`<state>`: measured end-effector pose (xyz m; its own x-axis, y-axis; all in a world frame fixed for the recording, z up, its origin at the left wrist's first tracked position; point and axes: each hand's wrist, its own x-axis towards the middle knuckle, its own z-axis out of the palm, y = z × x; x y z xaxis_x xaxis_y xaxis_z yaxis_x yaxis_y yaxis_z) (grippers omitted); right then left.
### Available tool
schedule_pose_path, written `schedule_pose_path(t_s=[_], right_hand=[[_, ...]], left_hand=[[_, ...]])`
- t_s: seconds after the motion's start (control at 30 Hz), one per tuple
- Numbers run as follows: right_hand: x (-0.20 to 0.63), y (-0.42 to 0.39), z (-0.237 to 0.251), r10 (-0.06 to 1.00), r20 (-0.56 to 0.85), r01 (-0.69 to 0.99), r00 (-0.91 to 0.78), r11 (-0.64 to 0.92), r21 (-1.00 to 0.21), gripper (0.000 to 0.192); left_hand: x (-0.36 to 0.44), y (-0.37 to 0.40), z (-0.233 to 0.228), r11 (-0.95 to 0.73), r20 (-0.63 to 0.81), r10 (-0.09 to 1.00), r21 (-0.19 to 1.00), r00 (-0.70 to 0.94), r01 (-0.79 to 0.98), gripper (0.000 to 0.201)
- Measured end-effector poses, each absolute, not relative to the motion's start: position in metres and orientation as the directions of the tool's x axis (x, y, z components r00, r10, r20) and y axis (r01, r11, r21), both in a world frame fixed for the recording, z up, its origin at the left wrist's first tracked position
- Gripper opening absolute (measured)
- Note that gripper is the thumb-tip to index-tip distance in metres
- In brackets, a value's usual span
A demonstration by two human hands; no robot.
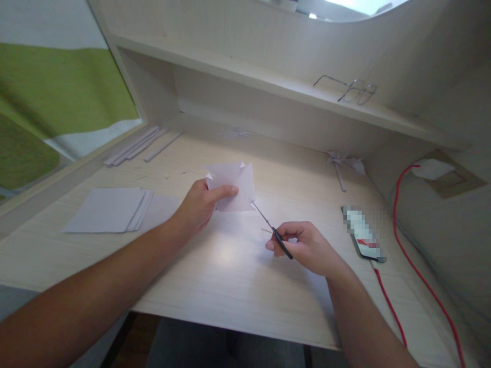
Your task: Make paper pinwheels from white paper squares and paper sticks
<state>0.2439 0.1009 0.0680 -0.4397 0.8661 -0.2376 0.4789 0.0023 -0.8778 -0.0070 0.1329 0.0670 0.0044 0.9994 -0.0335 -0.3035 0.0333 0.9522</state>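
My left hand (201, 204) pinches a folded white paper piece (233, 186) and holds it just above the light wooden desk (238, 286). My right hand (307, 248) grips small scissors (272, 230) by their dark handles. The thin blades point up and left, and their tips touch the paper's lower right edge. Both forearms reach in from the bottom of the view.
A stack of white paper sheets (109, 209) lies at the left. Rolled paper sticks (140, 145) rest at the back left. A paper pinwheel (341, 163) lies at the back right. A phone (362, 232) with a red cable (406, 240) is at the right. Glasses (355, 91) sit on the shelf.
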Motion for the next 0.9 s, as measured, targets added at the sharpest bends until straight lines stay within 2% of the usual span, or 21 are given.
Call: schedule_pose_path(t_s=[0.57,0.77,0.9], right_hand=[[0.244,0.101,0.068,0.873,-0.250,0.486,-0.419,-0.017,-0.874,0.033],[0.248,0.101,0.065,0.858,-0.271,0.518,-0.436,-0.006,-0.855,0.031],[0.258,0.108,0.062,0.853,-0.279,0.592,-0.441,0.043,-0.805,0.028]], left_hand=[[-0.007,0.134,0.065,0.057,-0.060,0.998,0.949,0.001,-0.309,0.029],[-0.007,0.134,0.066,0.081,-0.090,0.996,0.947,-0.015,-0.312,0.023],[-0.011,0.137,0.061,0.038,-0.060,0.996,0.954,-0.068,-0.296,0.024]])
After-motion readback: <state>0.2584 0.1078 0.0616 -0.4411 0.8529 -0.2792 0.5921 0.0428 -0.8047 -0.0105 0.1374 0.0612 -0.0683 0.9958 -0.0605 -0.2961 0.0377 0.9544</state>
